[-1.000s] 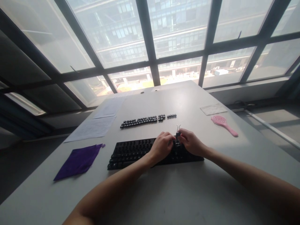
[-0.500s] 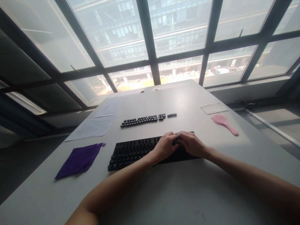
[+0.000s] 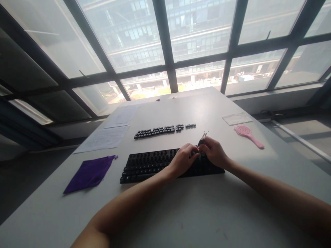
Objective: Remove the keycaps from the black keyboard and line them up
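Note:
A black keyboard [image 3: 150, 165] lies on the grey table [image 3: 196, 210] in front of me. Both my hands rest over its right part. My right hand [image 3: 216, 153] is closed on a small wire keycap puller [image 3: 202, 138] whose prongs stick up and to the right above the fingers. My left hand [image 3: 184, 159] is curled, its fingertips pinched against the base of the puller; what it grips there is hidden. Beyond the keyboard, loose black keycaps [image 3: 162, 131] lie in rows.
A purple cloth pouch [image 3: 89, 173] lies at the left. Paper sheets [image 3: 104, 137] sit at the back left. A pink brush [image 3: 248, 135] and a clear flat packet [image 3: 236, 119] are at the right. Large windows stand behind the table's far edge.
Half a second ago both hands were pressed down on the keyboard with the puller hidden; now the right hand has lifted slightly and the puller's prongs show, tilted to the right.

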`<control>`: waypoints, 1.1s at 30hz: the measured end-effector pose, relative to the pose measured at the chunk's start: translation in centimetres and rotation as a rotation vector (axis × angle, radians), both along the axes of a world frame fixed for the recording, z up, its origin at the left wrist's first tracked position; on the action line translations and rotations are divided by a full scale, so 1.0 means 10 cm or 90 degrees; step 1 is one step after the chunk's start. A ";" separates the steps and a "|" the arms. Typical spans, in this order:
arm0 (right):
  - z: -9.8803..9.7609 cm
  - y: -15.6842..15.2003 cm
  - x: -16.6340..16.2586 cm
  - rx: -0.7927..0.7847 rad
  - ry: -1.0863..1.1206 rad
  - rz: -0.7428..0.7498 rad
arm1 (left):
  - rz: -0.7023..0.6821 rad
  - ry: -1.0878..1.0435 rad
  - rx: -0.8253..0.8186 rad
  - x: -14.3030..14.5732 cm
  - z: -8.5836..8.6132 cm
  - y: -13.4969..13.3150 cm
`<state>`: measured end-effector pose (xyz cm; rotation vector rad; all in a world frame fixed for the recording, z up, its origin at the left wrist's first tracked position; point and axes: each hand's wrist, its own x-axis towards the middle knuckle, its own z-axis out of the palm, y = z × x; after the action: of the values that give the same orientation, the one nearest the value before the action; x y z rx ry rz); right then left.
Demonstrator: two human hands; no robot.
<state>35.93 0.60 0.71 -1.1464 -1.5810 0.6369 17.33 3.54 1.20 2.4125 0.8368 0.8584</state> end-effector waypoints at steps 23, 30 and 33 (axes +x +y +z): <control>-0.03 0.06 -0.05 -0.060 0.081 -0.005 | 0.118 0.060 0.026 -0.10 0.23 1.00; -0.02 0.04 -0.05 -0.062 0.061 0.003 | 0.092 0.184 0.039 -0.05 0.00 1.37; -0.01 0.04 -0.05 -0.062 0.059 0.009 | 0.100 0.188 0.088 -0.05 -0.03 1.39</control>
<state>35.44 1.01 0.60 -1.1621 -1.4935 0.7728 16.82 17.44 0.87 2.6657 1.1215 0.6408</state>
